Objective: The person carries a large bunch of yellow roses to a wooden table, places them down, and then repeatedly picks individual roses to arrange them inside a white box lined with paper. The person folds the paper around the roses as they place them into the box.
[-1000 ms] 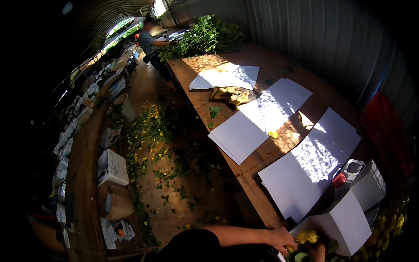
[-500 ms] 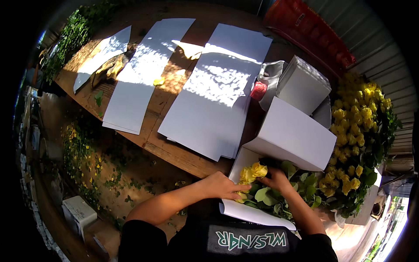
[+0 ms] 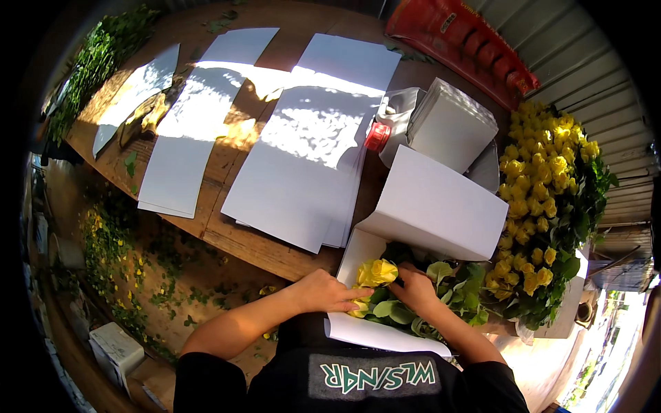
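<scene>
head view: the left hand (image 3: pixel 329 292) and right hand (image 3: pixel 415 288) flank the yellow roses (image 3: pixel 375 274), fingers loosely curled against the blooms and leaves, steadying the bunch on a white paper sheet (image 3: pixel 385 334) at the counter (image 3: pixel 227 237) edge, likely so it stays gathered.

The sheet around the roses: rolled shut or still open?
Open. The sheet lies spread under the roses, its far part lifted off them; both hands rest on the stems, not the paper.
</scene>
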### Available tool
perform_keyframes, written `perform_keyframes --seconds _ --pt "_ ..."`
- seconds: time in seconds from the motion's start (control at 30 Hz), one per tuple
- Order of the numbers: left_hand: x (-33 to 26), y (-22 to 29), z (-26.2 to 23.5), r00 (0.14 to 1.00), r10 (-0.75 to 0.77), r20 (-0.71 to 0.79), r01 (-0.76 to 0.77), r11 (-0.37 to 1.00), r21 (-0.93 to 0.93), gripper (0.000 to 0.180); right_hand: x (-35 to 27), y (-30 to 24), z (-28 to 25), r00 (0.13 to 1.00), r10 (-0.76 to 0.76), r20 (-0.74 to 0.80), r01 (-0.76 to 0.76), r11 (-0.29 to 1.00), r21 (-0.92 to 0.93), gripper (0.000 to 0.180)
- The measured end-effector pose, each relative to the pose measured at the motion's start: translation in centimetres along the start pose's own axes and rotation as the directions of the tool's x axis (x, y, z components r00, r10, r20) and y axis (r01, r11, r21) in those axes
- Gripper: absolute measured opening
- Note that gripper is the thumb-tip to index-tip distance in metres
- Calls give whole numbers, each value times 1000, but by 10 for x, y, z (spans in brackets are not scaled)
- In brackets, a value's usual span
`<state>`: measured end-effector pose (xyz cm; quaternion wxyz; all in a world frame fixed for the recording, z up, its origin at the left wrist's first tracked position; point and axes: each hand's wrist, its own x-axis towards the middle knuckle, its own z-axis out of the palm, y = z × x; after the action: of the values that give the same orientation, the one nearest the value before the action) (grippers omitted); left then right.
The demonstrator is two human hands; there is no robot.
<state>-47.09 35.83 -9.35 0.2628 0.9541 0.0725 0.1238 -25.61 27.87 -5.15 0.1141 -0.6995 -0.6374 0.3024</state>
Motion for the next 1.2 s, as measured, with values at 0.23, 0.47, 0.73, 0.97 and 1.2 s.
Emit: perform_keyframes --seconds 0.23,0.47,0.73,0.97,1.2 --pt "-1 5 8 992 -79 100 87 993 -75 40 -16 25 -45 981 -138 133 29 792 610 14" --pt "-10 -1 21 998 -55 -32 51 994 -99 38 -31 38 -61 950 -250 187 35 680 733 22" --pt "-18 -2 23 997 -48 -68 43 996 -78 38 -17 23 -39 975 -90 205 -61 773 631 13" --pt "-16 -1 20 997 3 -71 -5 1000 -26 38 2 41 34 989 147 -5 -138 939 315 24" --pt "-9 -1 12 992 21 -126 -18 1000 25 38 4 7 16 979 184 83 -185 983 3 30"
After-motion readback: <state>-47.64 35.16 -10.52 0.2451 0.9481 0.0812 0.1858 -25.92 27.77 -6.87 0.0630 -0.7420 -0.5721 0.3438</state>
